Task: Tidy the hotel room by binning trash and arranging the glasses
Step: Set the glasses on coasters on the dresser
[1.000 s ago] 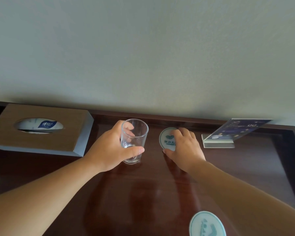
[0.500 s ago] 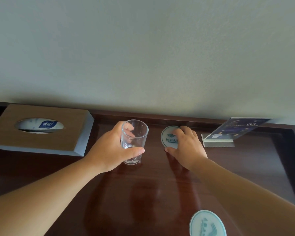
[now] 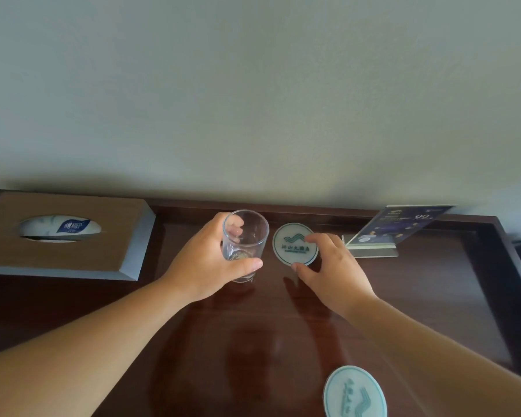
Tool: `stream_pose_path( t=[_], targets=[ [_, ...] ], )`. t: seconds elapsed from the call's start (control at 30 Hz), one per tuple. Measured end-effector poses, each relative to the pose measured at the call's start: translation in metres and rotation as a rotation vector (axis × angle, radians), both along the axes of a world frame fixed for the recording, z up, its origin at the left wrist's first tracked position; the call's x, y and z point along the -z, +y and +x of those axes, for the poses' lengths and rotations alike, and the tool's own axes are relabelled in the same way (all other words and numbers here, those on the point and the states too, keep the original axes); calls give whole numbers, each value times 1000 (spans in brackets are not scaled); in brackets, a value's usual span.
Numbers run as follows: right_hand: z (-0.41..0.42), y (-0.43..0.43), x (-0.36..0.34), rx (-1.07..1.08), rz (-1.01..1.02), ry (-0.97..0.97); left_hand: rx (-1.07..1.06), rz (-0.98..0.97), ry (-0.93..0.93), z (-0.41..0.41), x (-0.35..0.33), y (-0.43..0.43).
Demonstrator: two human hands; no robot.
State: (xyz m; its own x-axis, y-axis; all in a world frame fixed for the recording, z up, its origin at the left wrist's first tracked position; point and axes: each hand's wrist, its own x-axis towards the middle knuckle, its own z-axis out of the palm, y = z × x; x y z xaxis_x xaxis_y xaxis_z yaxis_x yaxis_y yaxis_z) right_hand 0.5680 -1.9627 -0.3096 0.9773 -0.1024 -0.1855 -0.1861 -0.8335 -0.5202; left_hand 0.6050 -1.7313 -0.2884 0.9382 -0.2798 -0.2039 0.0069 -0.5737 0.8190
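L hand [image 3: 205, 266]: glass [image 3: 245, 236]; R hand [image 3: 334, 273]: coaster [image 3: 294, 244]

Clear glass [image 3: 245, 245]; white coaster [image 3: 294, 244], teal wave logo; dark red-brown table [image 3: 433, 296]; tan tissue box [image 3: 66, 236]

One wide-angle view, worn on the head, looks forward and down across the desk [image 3: 433, 296] toward the wall [image 3: 253, 85], which fills the upper half. The glass [image 3: 250, 236] sits near centre, close in front of the camera. Left of the glass the tissue box [image 3: 66, 236] reaches the frame edge. Right of it lie the far coaster [image 3: 292, 245] and the sign holder [image 3: 400, 227]. Nearer than it, the near coaster [image 3: 355, 392] is cut by the bottom edge.
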Motion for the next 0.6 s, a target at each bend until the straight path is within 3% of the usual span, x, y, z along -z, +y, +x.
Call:
stream_pose_path(
  t=[0.6],
  targets=[
    [-31, -36, -19, 110, 212, -121, 34, -72, -37, 20, 13, -84]
  ],
)
